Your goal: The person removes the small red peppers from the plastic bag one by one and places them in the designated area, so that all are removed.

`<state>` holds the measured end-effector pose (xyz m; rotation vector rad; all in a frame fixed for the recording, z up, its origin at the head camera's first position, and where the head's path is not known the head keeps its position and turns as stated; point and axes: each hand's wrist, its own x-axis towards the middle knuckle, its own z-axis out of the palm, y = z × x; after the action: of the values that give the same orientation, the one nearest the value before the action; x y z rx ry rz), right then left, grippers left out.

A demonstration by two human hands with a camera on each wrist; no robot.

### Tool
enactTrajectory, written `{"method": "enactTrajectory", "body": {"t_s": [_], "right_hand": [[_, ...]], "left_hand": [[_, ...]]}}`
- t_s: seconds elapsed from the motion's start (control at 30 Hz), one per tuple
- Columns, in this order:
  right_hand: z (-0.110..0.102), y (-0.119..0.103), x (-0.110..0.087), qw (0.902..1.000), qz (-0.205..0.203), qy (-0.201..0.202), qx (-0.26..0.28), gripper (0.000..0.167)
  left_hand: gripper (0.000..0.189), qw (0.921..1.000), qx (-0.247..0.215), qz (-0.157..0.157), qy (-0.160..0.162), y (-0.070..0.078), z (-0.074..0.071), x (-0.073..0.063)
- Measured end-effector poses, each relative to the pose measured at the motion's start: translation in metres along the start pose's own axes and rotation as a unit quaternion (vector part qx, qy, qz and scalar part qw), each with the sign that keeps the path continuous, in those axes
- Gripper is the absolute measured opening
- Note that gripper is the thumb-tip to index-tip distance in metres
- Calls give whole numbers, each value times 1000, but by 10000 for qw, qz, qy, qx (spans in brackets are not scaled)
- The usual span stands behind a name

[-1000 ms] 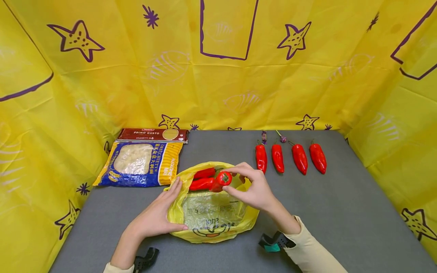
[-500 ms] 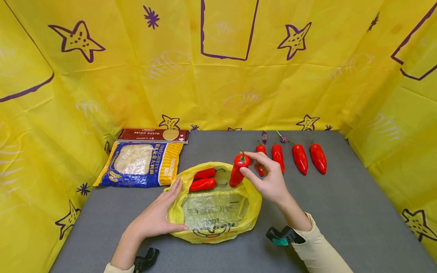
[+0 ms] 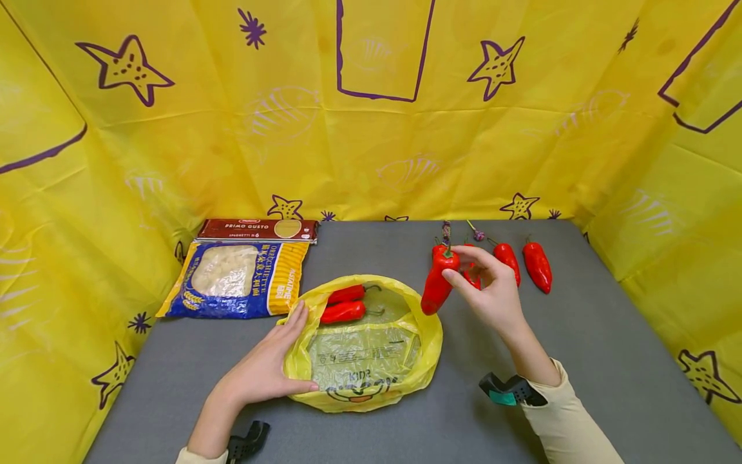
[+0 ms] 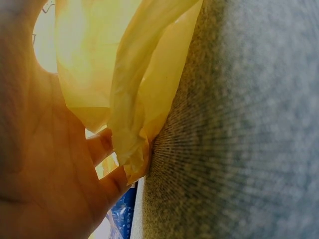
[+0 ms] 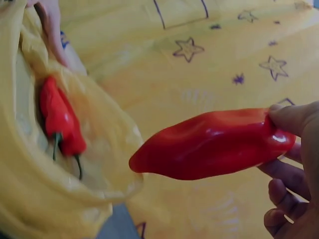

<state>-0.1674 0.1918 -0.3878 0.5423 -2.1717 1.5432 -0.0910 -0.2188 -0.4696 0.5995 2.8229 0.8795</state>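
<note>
My right hand (image 3: 493, 293) pinches a red pepper (image 3: 437, 287) near its stem end and holds it up beside the right rim of a yellow plastic bag (image 3: 429, 361). In the right wrist view the held pepper (image 5: 209, 144) points its tip toward the bag. Two more red peppers (image 3: 343, 312) lie inside the bag, whose mouth gapes upward. My left hand (image 3: 263, 364) rests against the bag's left side with thumb and fingers spread along the rim. Several red peppers (image 3: 538, 267) are lined up at the back right, partly hidden by my right hand.
On the left lie a blue and yellow bag of orecchiette (image 3: 232, 277) and a brown spaghetti pack (image 3: 249, 229) behind it. A wrapped candy (image 3: 446, 232) and a lollipop (image 3: 477, 234) lie behind the peppers. Yellow patterned cloth (image 3: 371, 148) encloses the grey table (image 3: 580, 374).
My right hand has lifted the pepper out of the bag and carried it right, past the rim. The left hand has kept its place on the bag.
</note>
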Motion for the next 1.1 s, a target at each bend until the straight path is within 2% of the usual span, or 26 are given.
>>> {"method": "enactTrajectory", "body": {"t_s": [0.2, 0.47, 0.67, 0.87, 1.1], "right_hand": [[-20, 8, -3, 9989, 274, 198, -328, 38], [-40, 17, -8, 9954, 707, 467, -438, 35], [-45, 29, -15, 9908, 1087, 381, -708, 30], [-45, 50, -25, 9797, 1678, -7, -1100, 31], [-38, 70, -37, 9575, 2340, -405, -1636, 38]], "left_hand": [[133, 10000, -4, -11, -9, -1, 1, 0], [133, 10000, -4, 40, 49, 0, 1, -1], [133, 9999, 29, 77, 79, 0, 1, -1], [133, 9999, 20, 76, 69, 0, 1, 0], [133, 10000, 34, 30, 50, 0, 1, 0]]}}
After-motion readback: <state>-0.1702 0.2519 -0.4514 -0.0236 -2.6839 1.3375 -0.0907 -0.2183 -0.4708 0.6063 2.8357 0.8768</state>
